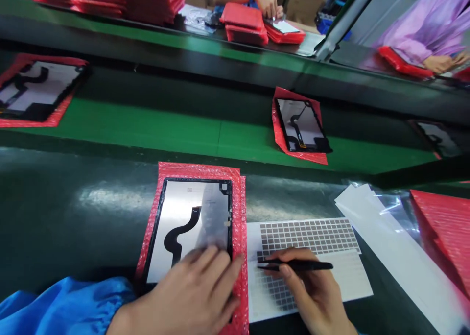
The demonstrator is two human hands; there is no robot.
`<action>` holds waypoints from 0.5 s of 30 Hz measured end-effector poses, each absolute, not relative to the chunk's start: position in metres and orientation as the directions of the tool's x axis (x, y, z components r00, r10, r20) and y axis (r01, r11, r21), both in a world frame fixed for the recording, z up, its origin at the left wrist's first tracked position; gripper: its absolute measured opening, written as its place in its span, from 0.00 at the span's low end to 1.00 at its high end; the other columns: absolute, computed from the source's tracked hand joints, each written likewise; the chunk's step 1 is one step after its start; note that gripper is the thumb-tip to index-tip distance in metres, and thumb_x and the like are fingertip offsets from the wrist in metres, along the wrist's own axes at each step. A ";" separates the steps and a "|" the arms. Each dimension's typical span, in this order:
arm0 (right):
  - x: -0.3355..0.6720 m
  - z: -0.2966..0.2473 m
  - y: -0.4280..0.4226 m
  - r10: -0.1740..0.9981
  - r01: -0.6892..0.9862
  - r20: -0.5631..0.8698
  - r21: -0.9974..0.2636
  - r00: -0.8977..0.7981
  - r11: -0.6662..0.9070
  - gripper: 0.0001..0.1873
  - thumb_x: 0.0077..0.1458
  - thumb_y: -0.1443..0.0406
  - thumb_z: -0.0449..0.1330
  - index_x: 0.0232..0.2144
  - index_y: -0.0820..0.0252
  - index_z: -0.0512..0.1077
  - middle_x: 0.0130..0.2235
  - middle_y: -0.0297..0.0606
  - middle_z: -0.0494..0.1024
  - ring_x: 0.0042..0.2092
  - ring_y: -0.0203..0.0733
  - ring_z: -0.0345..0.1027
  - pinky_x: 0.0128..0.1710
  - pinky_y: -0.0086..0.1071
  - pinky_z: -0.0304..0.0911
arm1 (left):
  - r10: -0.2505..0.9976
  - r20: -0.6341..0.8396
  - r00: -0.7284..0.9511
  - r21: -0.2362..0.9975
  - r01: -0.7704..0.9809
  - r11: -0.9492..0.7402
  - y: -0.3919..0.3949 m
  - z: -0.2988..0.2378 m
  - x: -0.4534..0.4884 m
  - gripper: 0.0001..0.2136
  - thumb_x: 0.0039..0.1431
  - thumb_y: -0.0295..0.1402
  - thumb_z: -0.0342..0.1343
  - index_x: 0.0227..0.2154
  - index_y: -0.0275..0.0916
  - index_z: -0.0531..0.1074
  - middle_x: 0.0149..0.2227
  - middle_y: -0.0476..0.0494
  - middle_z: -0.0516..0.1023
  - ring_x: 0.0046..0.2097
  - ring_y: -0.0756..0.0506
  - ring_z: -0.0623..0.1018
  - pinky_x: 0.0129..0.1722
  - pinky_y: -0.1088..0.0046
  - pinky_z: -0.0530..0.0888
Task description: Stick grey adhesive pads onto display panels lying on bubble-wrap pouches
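Observation:
My left hand [193, 291] lies over the lower part of a tablet screen panel [213, 212], fingers stretched and slightly apart. The panel shows its silver back, with a black curved flex cable [175, 237]. Red bubble wrap [152, 217] lies under it. In my right hand [312, 291] are black tweezers [304, 265], gripped between thumb and fingers and pointing left. Their tips are at a white sheet of small dark square stickers [304, 234], near the left edge of the grid. Whether the tips hold a sticker I cannot tell.
Beyond the bench, a green conveyor belt [176, 129] carries more panels on red wrap, one at the left [40, 90] and one right of centre [303, 124]. White paper strips [396, 256] and a red bubble bag [444, 232] lie at right. Two people work across the belt.

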State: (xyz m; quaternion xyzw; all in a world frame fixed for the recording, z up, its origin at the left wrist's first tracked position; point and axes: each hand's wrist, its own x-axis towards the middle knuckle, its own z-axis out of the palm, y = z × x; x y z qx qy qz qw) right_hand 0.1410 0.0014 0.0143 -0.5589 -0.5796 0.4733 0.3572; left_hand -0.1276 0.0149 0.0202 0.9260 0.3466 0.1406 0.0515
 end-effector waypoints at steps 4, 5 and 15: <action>0.148 0.004 -0.020 0.978 0.464 -0.060 -0.885 -0.201 0.041 0.11 0.67 0.66 0.62 0.50 0.47 0.73 0.45 0.39 0.83 0.45 0.47 0.82 0.45 0.35 0.80 | 0.430 0.288 0.856 0.085 0.424 -0.901 -0.013 0.012 -0.115 0.12 0.70 0.31 0.52 0.49 0.41 0.79 0.56 0.51 0.77 0.41 0.46 0.73 0.34 0.71 0.70; 0.148 0.003 -0.022 0.976 0.479 -0.051 -0.876 -0.211 0.057 0.11 0.68 0.67 0.61 0.51 0.47 0.73 0.45 0.39 0.83 0.45 0.47 0.82 0.46 0.36 0.80 | 0.417 0.282 0.864 0.070 0.415 -0.907 -0.020 0.008 -0.112 0.11 0.69 0.30 0.53 0.48 0.42 0.79 0.57 0.51 0.77 0.41 0.47 0.72 0.33 0.71 0.69; 0.150 0.003 -0.030 0.955 0.575 -0.039 -0.805 -0.295 0.145 0.11 0.67 0.66 0.61 0.50 0.48 0.72 0.44 0.38 0.83 0.46 0.46 0.81 0.46 0.33 0.77 | 0.463 0.224 0.857 0.083 0.457 -0.886 -0.037 -0.003 -0.104 0.11 0.69 0.36 0.55 0.46 0.40 0.81 0.58 0.43 0.77 0.41 0.43 0.69 0.36 0.65 0.63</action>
